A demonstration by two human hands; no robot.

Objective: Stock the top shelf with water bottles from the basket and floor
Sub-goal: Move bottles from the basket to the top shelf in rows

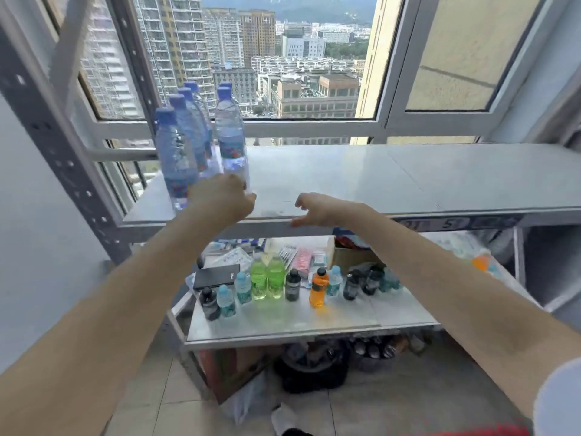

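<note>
Far left end of the top shelf [377, 177]: water bottles [180, 152] stand upright in a tight file running front to back, blue caps. They are packed against that end, probably so later files can build rightward. Just right of that file a second one is begun: front bottle [231, 136] upright, one more cap behind it. Left hand [220, 199] wraps the foot of this front bottle at the shelf's front edge. The low grip likely seats it flush beside its neighbour without tipping. Fingertips are hidden behind the back of the hand. Judged step: setting down, release not yet done. Further right along the front edge, right hand [314, 209] is empty, fingers loosely curled, thumb apart, just over the lip; touching or not, cannot tell. Probably there to steady against the shelf. Under the top shelf: lower shelf [283, 322] with mixed drinks [267, 278]. Below that on the floor, dark basket [311, 369], blurred, contents unclear.
</note>
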